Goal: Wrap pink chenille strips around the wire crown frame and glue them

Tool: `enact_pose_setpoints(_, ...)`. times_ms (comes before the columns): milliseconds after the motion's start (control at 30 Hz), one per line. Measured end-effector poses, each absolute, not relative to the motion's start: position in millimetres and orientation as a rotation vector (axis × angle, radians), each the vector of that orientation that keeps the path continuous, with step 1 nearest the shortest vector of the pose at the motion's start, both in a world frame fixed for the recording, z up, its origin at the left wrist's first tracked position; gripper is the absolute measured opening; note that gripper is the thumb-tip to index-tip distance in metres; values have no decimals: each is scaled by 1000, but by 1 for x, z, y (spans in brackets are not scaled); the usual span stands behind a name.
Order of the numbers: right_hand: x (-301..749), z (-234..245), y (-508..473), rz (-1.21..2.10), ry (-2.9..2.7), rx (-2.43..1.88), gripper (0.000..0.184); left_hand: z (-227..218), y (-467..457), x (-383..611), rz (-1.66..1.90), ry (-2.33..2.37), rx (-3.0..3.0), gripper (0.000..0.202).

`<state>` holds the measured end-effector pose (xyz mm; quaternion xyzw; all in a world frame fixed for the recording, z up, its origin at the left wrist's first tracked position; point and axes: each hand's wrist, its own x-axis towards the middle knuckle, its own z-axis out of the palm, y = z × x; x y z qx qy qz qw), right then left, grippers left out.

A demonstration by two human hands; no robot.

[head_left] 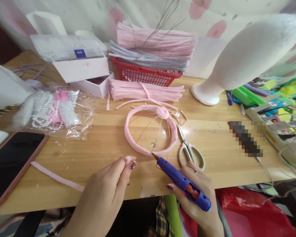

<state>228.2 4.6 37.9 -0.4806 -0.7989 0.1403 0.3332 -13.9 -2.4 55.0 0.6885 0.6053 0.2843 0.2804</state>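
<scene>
Left fingers (117, 166) pinched, right fingers (199, 176) wrapped round a glue gun (174, 172)

Nearest to me, left side: my thumb and forefinger, closed with no visible gap on a small pale pink tip (127, 160). The pink strip (56, 176) to the left runs in behind that wrist; probably the same piece, though the join is hidden. I judge the fine pinch is meant to keep the small end under control.

Right side: my fingers curl round the blue body, thumb on its left flank. Handle and trigger are out of sight, so I cannot tell whether I am squeezing. Grip is well back, presumably to keep skin off a hot nozzle.

The pink ring (173, 133) lies flat on the tabletop (101, 141), just beyond both sets of fingers and held by neither. The nozzle reaches its near edge; contact cannot be confirmed. Thin wires (159, 131) fan across the ring from a pink rosette (162, 112) on its far right edge.

The scissors (191, 153) lie just right of the ring, handles near, likely so I can pick them up easily. The bundled pink strips (145, 90) sit beyond the ring, seemingly as stock kept out of the working spot.
</scene>
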Motion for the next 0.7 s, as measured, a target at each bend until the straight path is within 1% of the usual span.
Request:
enact_pose_setpoints(267, 229, 37, 3, 353, -2088, -1258, 28, 55, -1, -14, 740, 1622, 1815, 38)
enact_pose_setpoints(433, 229, 38, 5, 366, -2079, -1227, 24, 47, -5, -18, 746, 1674, 1743, 30)
enact_pose_setpoints(567, 228, 39, 5, 385, -2072, -1229, 22, 41, -12, -24, 720, 1780, 1651, 30)
enact_pose_setpoints(700, 228, 39, 4, 395, -2071, -1238, 19, 42, -15, -25, 704, 1780, 1644, 29)
